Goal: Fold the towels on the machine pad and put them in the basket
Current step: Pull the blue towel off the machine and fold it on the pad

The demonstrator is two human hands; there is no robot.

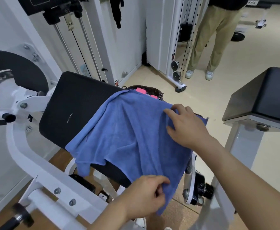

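A blue towel (pixel 129 130) lies spread and rumpled over the right half of the black machine pad (pixel 72 110), its near edge hanging off the front. My left hand (pixel 145 195) pinches the towel's near lower corner. My right hand (pixel 185 125) grips the towel's far right edge, fingers curled into the cloth. Behind the towel, a dark woven basket (pixel 152 90) peeks out on the floor, with pink cloth (pixel 140 90) inside; most of the basket is hidden by the towel.
The white frame of the exercise machine (pixel 41 163) runs along the left and front. A second black pad on a white stand (pixel 265 100) is at the right. A person in beige trousers (pixel 209 39) stands at the back by a cable tower.
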